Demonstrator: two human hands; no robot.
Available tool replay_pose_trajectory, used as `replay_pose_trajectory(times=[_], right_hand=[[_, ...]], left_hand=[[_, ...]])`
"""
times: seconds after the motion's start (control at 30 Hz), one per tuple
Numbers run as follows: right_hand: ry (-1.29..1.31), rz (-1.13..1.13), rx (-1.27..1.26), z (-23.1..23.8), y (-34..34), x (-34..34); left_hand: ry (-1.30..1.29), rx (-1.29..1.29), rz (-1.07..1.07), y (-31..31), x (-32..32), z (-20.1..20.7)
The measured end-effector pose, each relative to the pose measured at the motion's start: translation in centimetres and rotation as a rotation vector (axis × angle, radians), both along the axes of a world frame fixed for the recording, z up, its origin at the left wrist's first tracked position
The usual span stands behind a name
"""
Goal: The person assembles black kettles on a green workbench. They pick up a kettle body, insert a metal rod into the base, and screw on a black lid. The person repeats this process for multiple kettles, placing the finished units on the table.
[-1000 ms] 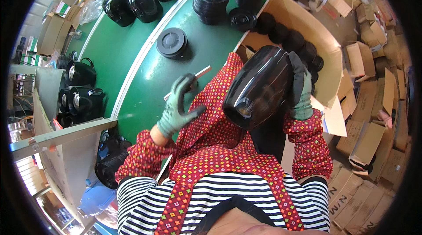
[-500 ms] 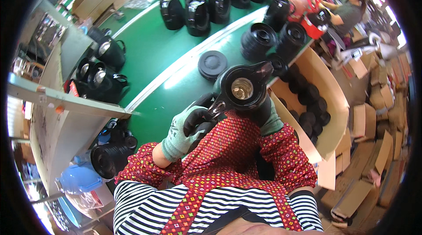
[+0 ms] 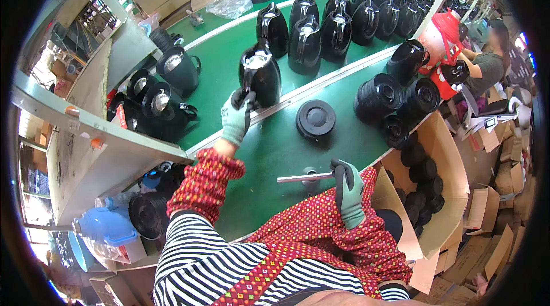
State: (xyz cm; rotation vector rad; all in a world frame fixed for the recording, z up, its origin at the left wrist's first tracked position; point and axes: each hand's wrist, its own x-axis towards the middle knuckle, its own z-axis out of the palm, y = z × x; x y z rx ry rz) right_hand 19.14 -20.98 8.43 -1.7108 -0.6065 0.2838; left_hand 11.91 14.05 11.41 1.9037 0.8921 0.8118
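Observation:
My left hand [image 3: 236, 112], in a pale green glove with dark fingers, is closed round the handle of a glossy black jug [image 3: 264, 80]. The jug stands upright at the front of the green far strip, its top silvery. Lower right, my right hand [image 3: 346, 188], gloved alike, is closed on one end of a slim metal rod [image 3: 295, 179], which points left over the near green table. A small round fitting [image 3: 311, 172] shows behind the rod. Between my hands and farther off lies a short stack of black round lids [image 3: 315, 119].
Several black jugs [image 3: 305, 44] stand in rows beyond the pale divider [image 3: 338, 79]. Ribbed black stacks [image 3: 378, 97] are at right, above a cardboard box [image 3: 450, 174] of black round parts. A metal frame bar [image 3: 91, 128] crosses at left. A co-worker [image 3: 490, 60] sits far right.
The black jug that both hands held near my body is out of them. My left hand has reached forward to a jug on the far strip; my right now holds a metal rod.

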Motion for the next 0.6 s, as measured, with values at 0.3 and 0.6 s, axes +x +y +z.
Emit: replay_pose_trajectory(times=[0.3, 0.6], right_hand=[[0.080, 0.021, -0.037, -0.6, 0.4, 0.8], [0.213, 0.050, -0.018, -0.1, 0.2, 0.4]], left_hand=[[-0.373, -0.399, 0.039, 5.1, 10.7, -6.4], [0.050, 0.426, 0.393, 12.1, 1.3, -6.3]])
